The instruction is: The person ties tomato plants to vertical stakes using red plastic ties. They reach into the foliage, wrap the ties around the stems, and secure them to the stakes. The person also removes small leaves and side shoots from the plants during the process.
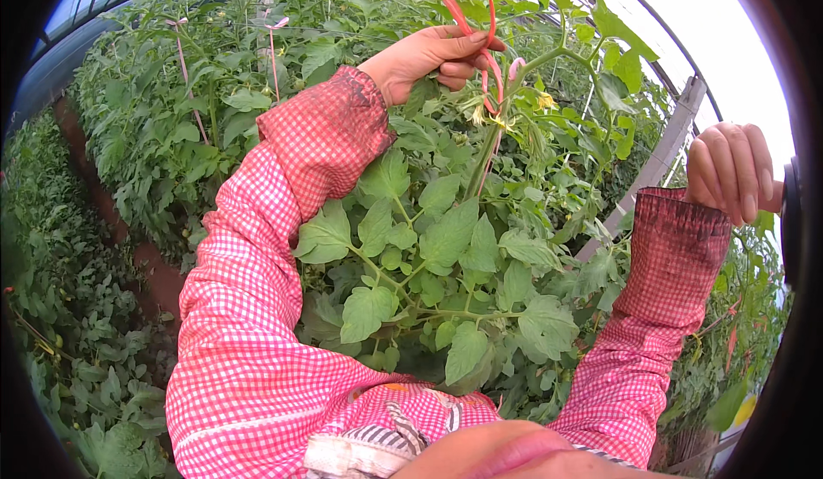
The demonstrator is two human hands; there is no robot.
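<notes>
My left hand [437, 61] pinches a red plastic tying strip [494, 70] between thumb and fingers at the top centre. The strip runs down around the stem of a tomato plant [485, 157], close to its yellow flowers [545, 101], and one end sticks up above the hand. The top of the plant bends over to the right. My right hand [730, 170] is raised at the right edge, away from the plant, its fingers curled downward; part of it is hidden by a dark object at the rim, and no held thing shows.
A grey post [649, 164] leans between the plant and my right hand. Rows of tomato plants stand behind and at the left, some tied with pink strips [273, 61]. A reddish soil path [154, 273] runs at the left. Greenhouse frame bars [669, 25] arch overhead.
</notes>
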